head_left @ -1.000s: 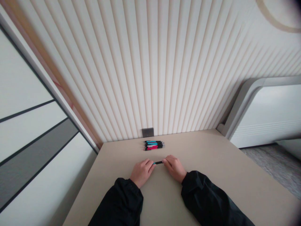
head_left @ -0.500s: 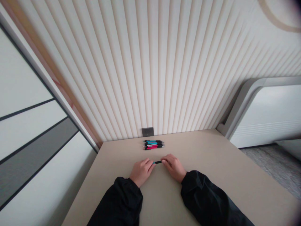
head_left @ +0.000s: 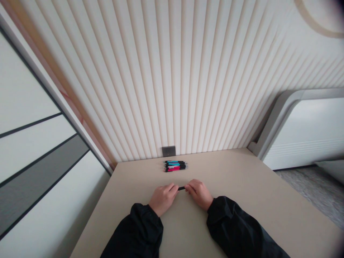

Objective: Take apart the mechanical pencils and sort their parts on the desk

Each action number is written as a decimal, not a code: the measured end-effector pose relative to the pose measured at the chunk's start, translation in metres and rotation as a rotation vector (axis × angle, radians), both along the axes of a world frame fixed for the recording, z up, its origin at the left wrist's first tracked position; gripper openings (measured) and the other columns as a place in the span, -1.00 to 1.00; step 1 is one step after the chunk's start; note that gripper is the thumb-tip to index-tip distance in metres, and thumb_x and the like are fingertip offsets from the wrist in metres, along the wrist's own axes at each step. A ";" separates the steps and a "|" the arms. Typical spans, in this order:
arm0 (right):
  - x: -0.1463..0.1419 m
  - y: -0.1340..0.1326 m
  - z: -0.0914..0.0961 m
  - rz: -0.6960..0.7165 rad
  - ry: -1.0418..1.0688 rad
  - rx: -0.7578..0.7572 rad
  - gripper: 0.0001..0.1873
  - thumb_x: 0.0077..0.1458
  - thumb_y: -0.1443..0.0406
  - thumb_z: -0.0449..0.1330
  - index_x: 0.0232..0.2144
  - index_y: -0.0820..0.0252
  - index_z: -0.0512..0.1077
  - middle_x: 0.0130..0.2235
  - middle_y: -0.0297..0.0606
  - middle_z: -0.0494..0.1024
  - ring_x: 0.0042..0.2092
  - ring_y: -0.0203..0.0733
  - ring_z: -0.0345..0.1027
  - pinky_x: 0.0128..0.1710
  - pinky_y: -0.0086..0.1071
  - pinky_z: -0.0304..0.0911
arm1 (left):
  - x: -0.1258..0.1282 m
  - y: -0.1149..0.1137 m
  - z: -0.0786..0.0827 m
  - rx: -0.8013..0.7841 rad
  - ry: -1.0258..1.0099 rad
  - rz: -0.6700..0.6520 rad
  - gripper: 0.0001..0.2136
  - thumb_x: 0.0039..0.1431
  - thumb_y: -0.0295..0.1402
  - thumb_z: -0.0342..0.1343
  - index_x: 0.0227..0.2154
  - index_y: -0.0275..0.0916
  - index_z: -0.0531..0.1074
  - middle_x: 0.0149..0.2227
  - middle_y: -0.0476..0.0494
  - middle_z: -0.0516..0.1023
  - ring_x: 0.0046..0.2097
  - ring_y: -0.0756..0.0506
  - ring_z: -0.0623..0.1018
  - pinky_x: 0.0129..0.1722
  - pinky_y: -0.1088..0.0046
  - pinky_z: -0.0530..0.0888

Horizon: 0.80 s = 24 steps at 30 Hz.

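Note:
Between my two hands a pen [head_left: 181, 188] is held sideways just over the near middle of the tabletop. Only a short black stretch of it shows; both ends are covered by fingers. My left hand [head_left: 163, 197] is closed on its left end. On the right end, the fingers of my right hand [head_left: 199, 192] are pinched together. Beyond the hands lies a bundle of pens [head_left: 176, 166], several side by side, with black, blue and red barrels.
The beige table [head_left: 228, 172] meets a ribbed cream wall [head_left: 166, 89] at the back, with a dark socket plate [head_left: 168, 151] low on it. A white and grey cabinet [head_left: 40, 179] stands left. A pale headboard [head_left: 309, 129] is on the right.
Both hands have drawn slightly nearer with the pen. My left fingers now cover the blue part that showed before, so less of the pen is visible. The bundle is unmoved.

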State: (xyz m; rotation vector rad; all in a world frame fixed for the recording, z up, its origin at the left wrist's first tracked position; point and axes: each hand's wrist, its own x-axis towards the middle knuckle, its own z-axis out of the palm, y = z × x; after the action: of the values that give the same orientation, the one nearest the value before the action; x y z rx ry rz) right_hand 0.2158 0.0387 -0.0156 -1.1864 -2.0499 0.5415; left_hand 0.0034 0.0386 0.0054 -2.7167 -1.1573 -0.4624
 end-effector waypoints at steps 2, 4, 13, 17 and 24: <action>0.000 0.001 -0.001 0.006 -0.011 0.033 -0.57 0.32 0.15 -0.09 -0.48 0.15 0.43 -0.46 -0.26 0.47 -0.35 -0.22 0.32 -0.29 -0.38 0.19 | 0.000 0.000 0.001 -0.013 0.001 -0.001 -0.82 0.32 -0.40 -0.12 -0.28 -0.22 0.40 -0.40 -0.07 0.47 -0.42 -0.03 0.49 -0.48 0.48 0.33; 0.001 0.001 -0.002 0.008 -0.038 0.071 -0.59 0.32 0.17 -0.07 -0.46 0.15 0.44 -0.45 -0.24 0.48 -0.35 -0.20 0.31 -0.29 -0.37 0.19 | 0.000 0.000 0.001 -0.029 -0.002 -0.009 -0.81 0.32 -0.41 -0.13 -0.26 -0.22 0.40 -0.39 -0.07 0.48 -0.40 -0.04 0.50 -0.46 0.48 0.34; 0.001 -0.004 0.009 0.025 -0.049 0.112 -0.80 0.21 0.18 0.13 -0.17 0.13 0.43 -0.23 -0.20 0.52 -0.18 -0.12 0.33 -0.15 -0.27 0.23 | -0.001 0.002 -0.002 -0.032 -0.006 -0.001 -0.83 0.31 -0.41 -0.10 -0.30 -0.22 0.40 -0.40 -0.06 0.48 -0.41 -0.04 0.50 -0.46 0.47 0.35; 0.001 -0.002 0.009 -0.023 -0.039 0.069 -0.73 0.29 0.19 0.00 -0.28 0.14 0.46 -0.32 -0.21 0.51 -0.24 -0.16 0.33 -0.18 -0.28 0.22 | -0.002 0.004 -0.006 0.013 -0.028 0.004 -0.82 0.32 -0.38 -0.10 -0.31 -0.20 0.41 -0.43 -0.05 0.46 -0.43 -0.03 0.48 -0.46 0.49 0.34; 0.002 0.004 -0.003 -0.010 0.022 0.001 -0.74 0.25 0.19 0.07 -0.42 0.14 0.45 -0.39 -0.27 0.49 -0.29 -0.20 0.34 -0.24 -0.34 0.23 | -0.003 0.006 -0.008 0.012 -0.039 -0.008 -0.79 0.34 -0.35 -0.11 -0.31 -0.21 0.42 -0.43 -0.07 0.46 -0.43 -0.03 0.48 -0.47 0.48 0.33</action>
State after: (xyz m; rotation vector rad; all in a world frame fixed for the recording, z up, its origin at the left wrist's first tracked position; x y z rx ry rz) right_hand 0.2183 0.0427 -0.0183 -1.1840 -2.0244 0.5467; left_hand 0.0007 0.0444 -0.0028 -2.7145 -1.1499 -0.5238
